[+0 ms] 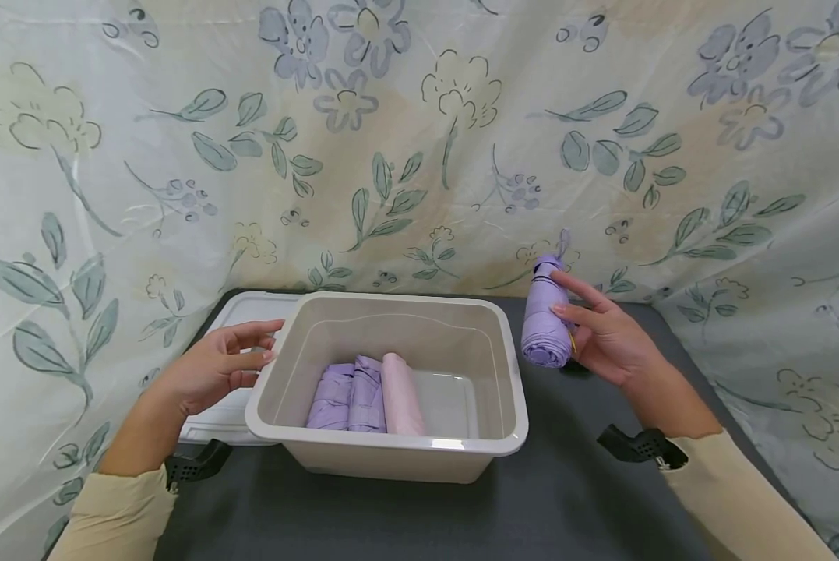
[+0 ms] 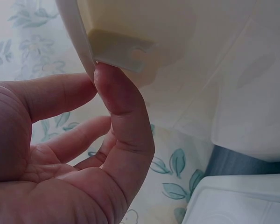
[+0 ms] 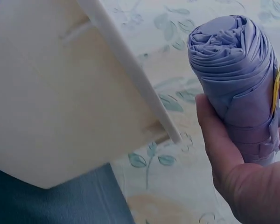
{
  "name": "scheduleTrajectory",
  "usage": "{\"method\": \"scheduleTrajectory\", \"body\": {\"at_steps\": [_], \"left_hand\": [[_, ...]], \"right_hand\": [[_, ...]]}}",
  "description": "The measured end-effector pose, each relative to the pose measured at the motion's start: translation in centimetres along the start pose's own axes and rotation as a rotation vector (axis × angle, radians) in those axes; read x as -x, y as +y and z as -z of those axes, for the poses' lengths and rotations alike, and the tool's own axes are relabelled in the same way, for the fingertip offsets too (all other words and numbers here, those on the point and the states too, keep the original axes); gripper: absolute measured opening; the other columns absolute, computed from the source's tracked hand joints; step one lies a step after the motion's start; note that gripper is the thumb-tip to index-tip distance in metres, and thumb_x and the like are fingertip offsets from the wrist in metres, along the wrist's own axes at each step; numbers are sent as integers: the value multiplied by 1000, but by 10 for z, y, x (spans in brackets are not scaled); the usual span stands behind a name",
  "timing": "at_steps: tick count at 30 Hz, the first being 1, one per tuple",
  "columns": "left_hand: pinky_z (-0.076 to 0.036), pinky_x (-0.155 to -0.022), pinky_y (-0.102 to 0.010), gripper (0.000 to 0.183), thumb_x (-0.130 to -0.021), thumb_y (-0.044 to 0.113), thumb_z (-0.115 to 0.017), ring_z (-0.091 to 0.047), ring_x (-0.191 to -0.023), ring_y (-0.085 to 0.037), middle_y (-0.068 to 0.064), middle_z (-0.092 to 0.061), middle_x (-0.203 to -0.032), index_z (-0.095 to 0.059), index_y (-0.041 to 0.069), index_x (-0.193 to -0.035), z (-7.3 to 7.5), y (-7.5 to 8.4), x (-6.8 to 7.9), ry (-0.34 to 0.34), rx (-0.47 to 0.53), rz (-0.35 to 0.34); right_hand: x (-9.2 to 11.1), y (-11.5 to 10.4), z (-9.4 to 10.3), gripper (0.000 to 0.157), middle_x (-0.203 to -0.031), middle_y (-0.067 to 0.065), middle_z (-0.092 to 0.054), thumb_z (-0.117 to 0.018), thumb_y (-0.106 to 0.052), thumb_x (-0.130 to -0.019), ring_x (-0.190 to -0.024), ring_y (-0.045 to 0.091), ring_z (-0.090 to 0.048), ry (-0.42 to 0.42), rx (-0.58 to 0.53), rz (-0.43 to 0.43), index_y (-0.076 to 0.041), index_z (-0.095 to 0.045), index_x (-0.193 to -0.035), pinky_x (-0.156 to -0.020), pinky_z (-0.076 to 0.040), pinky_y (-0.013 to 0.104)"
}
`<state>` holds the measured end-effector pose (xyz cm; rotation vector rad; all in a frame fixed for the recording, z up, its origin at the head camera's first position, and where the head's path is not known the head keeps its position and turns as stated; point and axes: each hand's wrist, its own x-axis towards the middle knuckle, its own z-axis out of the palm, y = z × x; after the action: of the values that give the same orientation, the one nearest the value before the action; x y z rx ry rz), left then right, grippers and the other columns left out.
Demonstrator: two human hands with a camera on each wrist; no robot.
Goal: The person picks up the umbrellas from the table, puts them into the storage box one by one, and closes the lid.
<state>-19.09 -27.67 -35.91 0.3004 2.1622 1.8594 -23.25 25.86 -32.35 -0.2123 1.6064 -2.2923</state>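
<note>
A beige plastic bin (image 1: 398, 461) stands in the middle of the dark table. At its left side my left hand (image 1: 217, 365) pinches the rim (image 2: 82, 44) between thumb and fingertip. Off the bin's right side, my right hand (image 1: 611, 336) grips a tightly rolled purple fabric bundle (image 1: 547, 315). This bundle has a small loop and a dark band at its upper end; a yellow tag (image 3: 276, 88) shows along its side. Inside the bin, two similar purple rolls (image 1: 331, 397) lie side by side at the left, with a pink roll (image 1: 403, 396) beside them.
A pale, flat lid (image 1: 216, 417) lies on the table, partly under the bin's left side. Floral cloth (image 1: 405, 171) rises behind the table and along both sides. A small dark object (image 1: 577, 369) sits on the table below the right hand.
</note>
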Motion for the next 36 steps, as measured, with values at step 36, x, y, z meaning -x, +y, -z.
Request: {"method": "scheduleTrajectory", "body": {"at_steps": [36], "left_hand": [[-62,-84,-34,51,-102,7,-61,-71,-98,-13,1,-65,-112,-49,11,-151,-2,0,1,-9,29,-2]], "right_hand": [[-34,11,-100,70,-131,20,-56,-80,-1,-86,-114,34,-62,-95,495,-298,-24,-56,-148,-91,-61,46]]}}
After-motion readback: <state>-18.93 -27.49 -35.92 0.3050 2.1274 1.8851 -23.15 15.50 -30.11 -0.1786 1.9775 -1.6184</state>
